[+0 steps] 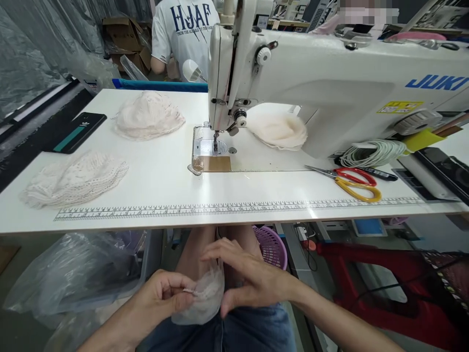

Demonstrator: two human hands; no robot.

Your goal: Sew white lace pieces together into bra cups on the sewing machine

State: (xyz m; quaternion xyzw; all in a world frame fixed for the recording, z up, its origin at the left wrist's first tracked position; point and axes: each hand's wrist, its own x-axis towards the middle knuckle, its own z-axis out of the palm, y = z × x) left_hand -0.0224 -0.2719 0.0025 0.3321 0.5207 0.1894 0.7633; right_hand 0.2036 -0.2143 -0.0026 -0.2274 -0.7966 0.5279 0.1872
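Starting at the left, a pile of lace pieces (pixel 75 178) is kept within reach on the worktop (pixel 157 171). Below its edge, over the lap, a pale cup-shaped piece (pixel 203 300) is pinched at its rim by the left hand (pixel 164 298), while the right hand (pixel 249 281) is spread loosely against it, steadying. Scissors (pixel 353 182) are laid rightward, beside the sewing machine (pixel 330 83).

A glossy white sewing machine (pixel 330 78) stands on a smooth tabletop (pixel 154 171); left of it, rough lace piles (pixel 75 178); before it, sheer cloth (pixel 205 298).
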